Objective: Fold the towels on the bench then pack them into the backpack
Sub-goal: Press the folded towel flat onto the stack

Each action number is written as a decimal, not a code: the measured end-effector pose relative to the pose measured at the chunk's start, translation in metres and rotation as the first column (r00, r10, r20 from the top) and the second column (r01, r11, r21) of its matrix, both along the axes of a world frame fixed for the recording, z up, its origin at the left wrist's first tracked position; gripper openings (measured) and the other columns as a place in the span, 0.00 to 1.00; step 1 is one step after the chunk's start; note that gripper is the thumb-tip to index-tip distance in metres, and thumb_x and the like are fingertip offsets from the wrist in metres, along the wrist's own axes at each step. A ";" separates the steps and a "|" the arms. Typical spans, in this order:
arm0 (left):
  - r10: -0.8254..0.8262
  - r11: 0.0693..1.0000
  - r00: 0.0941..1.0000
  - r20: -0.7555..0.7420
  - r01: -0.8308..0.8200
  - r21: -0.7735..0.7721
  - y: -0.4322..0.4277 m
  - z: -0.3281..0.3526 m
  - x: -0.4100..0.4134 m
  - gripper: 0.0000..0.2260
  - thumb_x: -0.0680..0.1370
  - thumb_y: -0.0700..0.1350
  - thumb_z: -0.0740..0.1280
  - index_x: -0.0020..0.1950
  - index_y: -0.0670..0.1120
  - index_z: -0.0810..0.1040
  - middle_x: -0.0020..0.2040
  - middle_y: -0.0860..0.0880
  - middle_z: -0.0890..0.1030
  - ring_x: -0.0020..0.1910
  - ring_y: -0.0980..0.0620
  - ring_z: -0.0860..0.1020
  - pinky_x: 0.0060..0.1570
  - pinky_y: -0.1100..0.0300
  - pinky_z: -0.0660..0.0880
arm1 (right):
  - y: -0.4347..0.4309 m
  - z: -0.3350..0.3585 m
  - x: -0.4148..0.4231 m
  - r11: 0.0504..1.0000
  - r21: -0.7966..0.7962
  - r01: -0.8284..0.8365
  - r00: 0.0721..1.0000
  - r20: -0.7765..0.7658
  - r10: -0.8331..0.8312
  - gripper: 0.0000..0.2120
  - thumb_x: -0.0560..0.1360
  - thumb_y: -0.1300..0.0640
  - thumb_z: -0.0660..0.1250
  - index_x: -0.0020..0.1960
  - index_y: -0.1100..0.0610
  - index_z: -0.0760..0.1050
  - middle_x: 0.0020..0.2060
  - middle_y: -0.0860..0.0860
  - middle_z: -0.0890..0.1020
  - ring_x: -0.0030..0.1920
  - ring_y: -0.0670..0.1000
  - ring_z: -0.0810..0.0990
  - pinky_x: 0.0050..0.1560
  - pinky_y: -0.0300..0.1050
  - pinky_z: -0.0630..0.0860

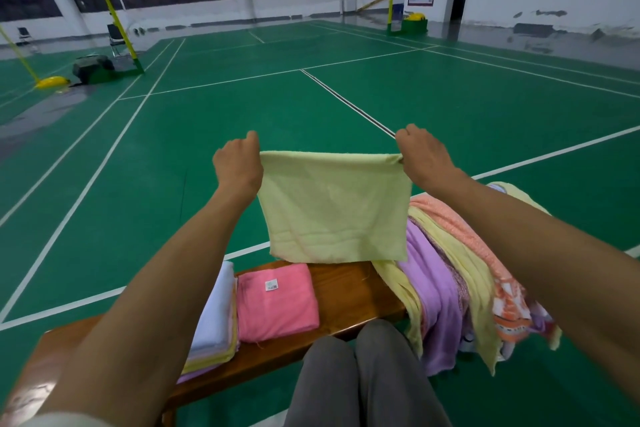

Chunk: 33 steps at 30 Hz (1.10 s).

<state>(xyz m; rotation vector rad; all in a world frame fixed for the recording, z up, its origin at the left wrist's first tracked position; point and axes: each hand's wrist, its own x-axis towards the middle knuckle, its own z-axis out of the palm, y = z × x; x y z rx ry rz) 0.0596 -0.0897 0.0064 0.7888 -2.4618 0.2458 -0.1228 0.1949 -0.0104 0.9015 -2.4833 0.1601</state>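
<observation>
A pale yellow towel [332,208] hangs spread in the air above the wooden bench [349,291]. My left hand [237,163] pinches its top left corner and my right hand [424,156] pinches its top right corner. Below it on the bench lies a folded pink towel [277,302], beside a stack of folded towels [216,326] with a white one on top. To the right, a heap of unfolded towels [453,281] in purple, yellow and orange drapes over the bench end. No backpack can be made out near the bench.
My knees [360,367] in grey trousers sit against the bench's near side. Green court floor [242,121] with white lines stretches ahead. Net posts, a chair and a dark bag [91,66] stand far off at the left.
</observation>
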 end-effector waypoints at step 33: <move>0.356 0.434 0.711 -0.606 0.448 0.781 -0.007 -0.026 -0.009 0.08 0.80 0.49 0.68 0.51 0.45 0.75 0.40 0.52 0.76 0.35 0.54 0.72 0.33 0.61 0.69 | -0.023 -0.016 -0.031 0.499 -0.616 0.610 0.577 0.777 0.252 0.12 0.76 0.56 0.66 0.55 0.62 0.77 0.49 0.55 0.82 0.46 0.56 0.81 0.44 0.46 0.75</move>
